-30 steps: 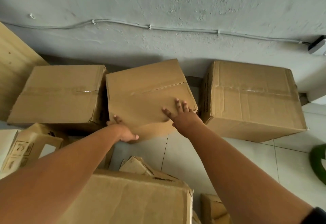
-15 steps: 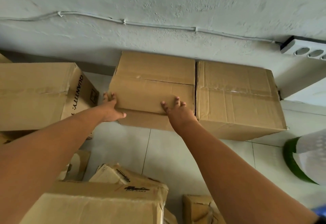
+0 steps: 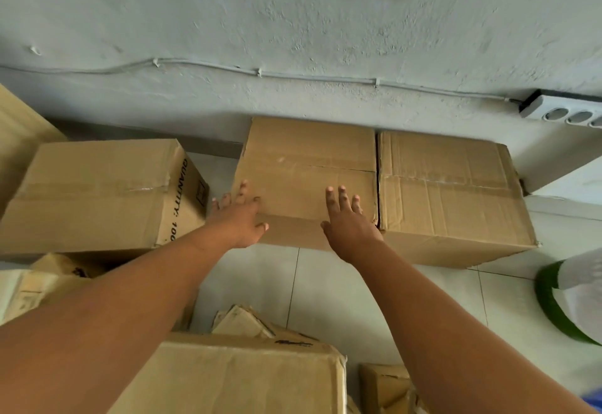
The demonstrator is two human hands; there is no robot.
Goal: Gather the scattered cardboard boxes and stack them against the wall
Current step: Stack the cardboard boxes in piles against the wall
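Left to right. Left box (image 3: 94,195), printed "QUANTITY" on its side, sits on the floor (image 3: 342,299) off the wall (image 3: 293,22), with a floor gap to the middle box (image 3: 309,182). Middle box is back against the wall, its side touching the right box (image 3: 446,198).

Your left hand (image 3: 239,220) lies flat at the middle box's near left corner, fingers spread, gripping nothing. Right hand (image 3: 350,221) is flat on its top near the front edge, fingers straight, also holding nothing.

Handling, my read: corrugated, stiff at corners, soft mid-panel; top seam looks slightly split, so don't lift by the flaps. Take opposite bottom edges. Weight unknown, contents unseen.

Hidden: 2 forearms cover floor and the crumpled cartons (image 3: 247,322) near you; nearest box (image 3: 234,378) is cut off at the frame bottom; the green-rimmed object (image 3: 553,309) on the right is cropped, can't identify it.
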